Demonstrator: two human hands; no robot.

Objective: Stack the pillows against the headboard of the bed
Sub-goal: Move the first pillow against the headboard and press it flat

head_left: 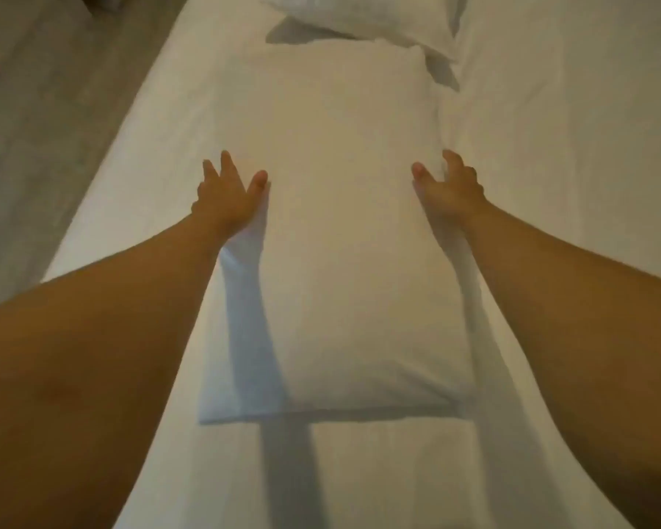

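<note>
Two bare forearms reach forward over the bed. Near pillow lies flat on the sheet, long axis running straight away from the person, short end nearest. Left hand at its left edge, right hand at its right edge, both about halfway up its length, equally near. Fingers spread wide, empty; left thumb touching the fabric, right hand's contact unclear. Second pillow beyond, rumpled, overlapping the far end. Headboard out of view, presumably farther ahead. Likely next: grip both long sides, lift forward

Grey floor left of bed.
</note>
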